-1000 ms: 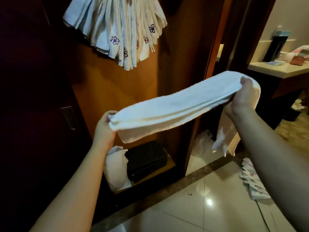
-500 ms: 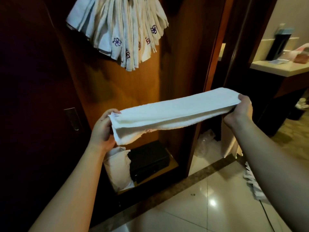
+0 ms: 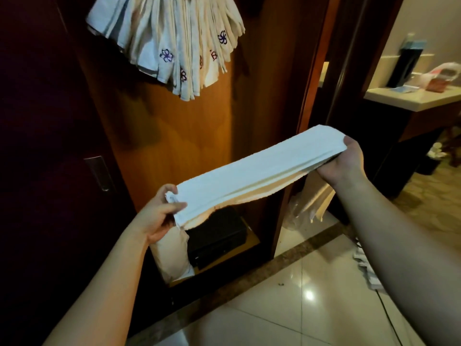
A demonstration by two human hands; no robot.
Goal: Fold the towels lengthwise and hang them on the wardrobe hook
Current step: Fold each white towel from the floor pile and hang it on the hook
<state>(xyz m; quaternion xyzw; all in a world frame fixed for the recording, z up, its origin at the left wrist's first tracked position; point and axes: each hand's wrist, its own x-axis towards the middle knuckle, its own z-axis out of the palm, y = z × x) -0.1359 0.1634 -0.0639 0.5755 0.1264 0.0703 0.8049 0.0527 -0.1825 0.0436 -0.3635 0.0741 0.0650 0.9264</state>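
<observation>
1. While the left hand [image 3: 159, 216] is pinching one end of the folded towel [image 3: 252, 176], the right hand [image 3: 345, 161] is gripping the other end.
2. The towel is stretching level between them, below the hung towels [image 3: 169, 41] in the wardrobe [image 3: 189, 136].

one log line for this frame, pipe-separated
stage: towel folded lengthwise, not hung | towel: stretched between hands | left hand: pinches near end | right hand: grips far end | hung towels: above

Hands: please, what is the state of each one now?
Left hand: closed, pinching one end of the folded towel.
Right hand: closed, gripping the other end.
</observation>
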